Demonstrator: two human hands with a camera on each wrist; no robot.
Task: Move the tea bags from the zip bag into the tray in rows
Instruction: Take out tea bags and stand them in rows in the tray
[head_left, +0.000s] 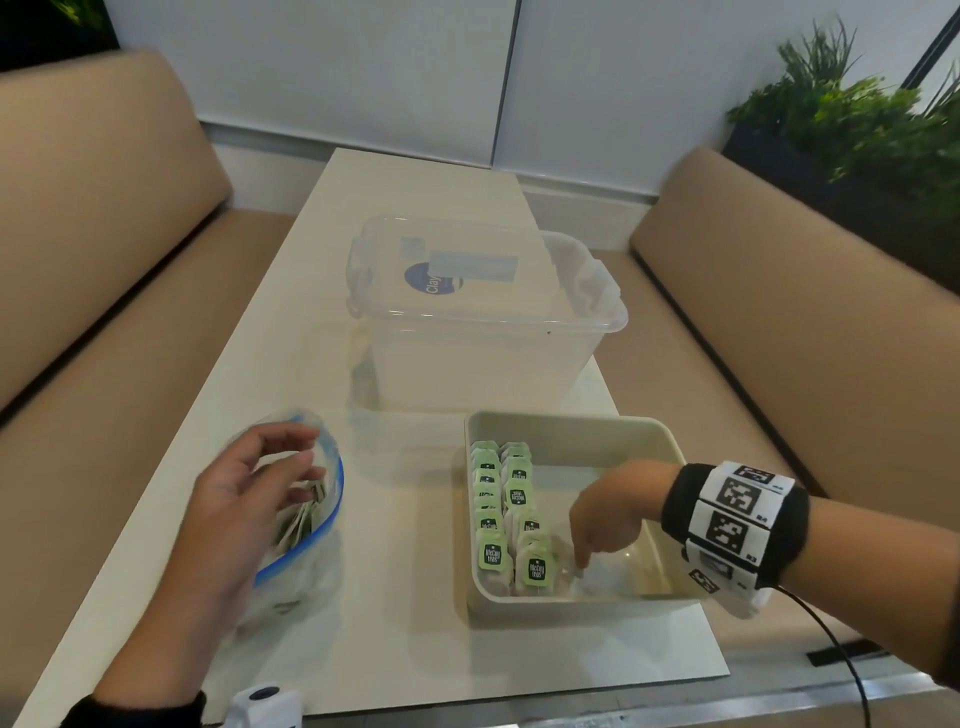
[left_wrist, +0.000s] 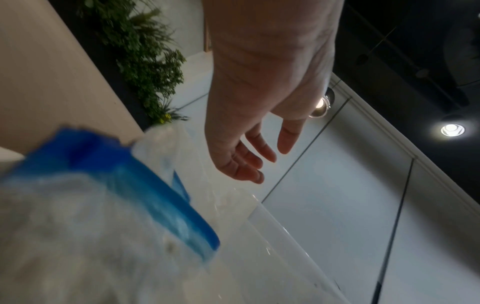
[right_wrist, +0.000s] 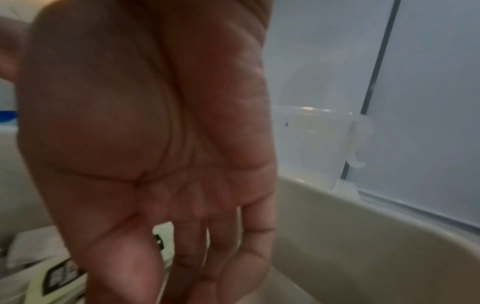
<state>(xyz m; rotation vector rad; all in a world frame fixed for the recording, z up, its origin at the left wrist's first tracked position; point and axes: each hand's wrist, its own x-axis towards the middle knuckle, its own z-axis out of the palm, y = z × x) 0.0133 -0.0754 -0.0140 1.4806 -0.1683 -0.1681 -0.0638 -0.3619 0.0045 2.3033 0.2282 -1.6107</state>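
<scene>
Tea bags (head_left: 506, 512) with green tags stand in two rows along the left side of the beige tray (head_left: 670, 447), the tags overlapping from the far wall down to the near one. The tray sits on the white table (head_left: 415, 649) at the near right. The right hand (head_left: 605, 522) reaches down into it just right of the second row, fingers pointing at the tray floor beside the nearest bag; in the right wrist view the fingers (right_wrist: 192, 246) hang down close together, and whether they pinch a bag cannot be told, since their tips are blurred and run out of the picture. A black band with printed square markers (head_left: 735, 519) wraps that wrist.

At the near left lies the zip bag (head_left: 311, 525) — clear plastic with a blue seal strip, mouth open — with more tea bags (head_left: 301, 519) heaped inside. The left hand (head_left: 234, 514) hovers over its mouth, palm turned toward the bag, fingers loosely spread and slightly bent; the left wrist view shows the fingers (left_wrist: 242, 162) apart and holding nothing, the bag's blue strip (heavily blurred) close below the camera.

Beyond the tray stands a clear plastic storage box (head_left: 483, 332) with its lid (head_left: 447, 270) lying askew on top. Tan benches (head_left: 104, 312) flank the table, and green plants (head_left: 852, 114) stand at the far right.
</scene>
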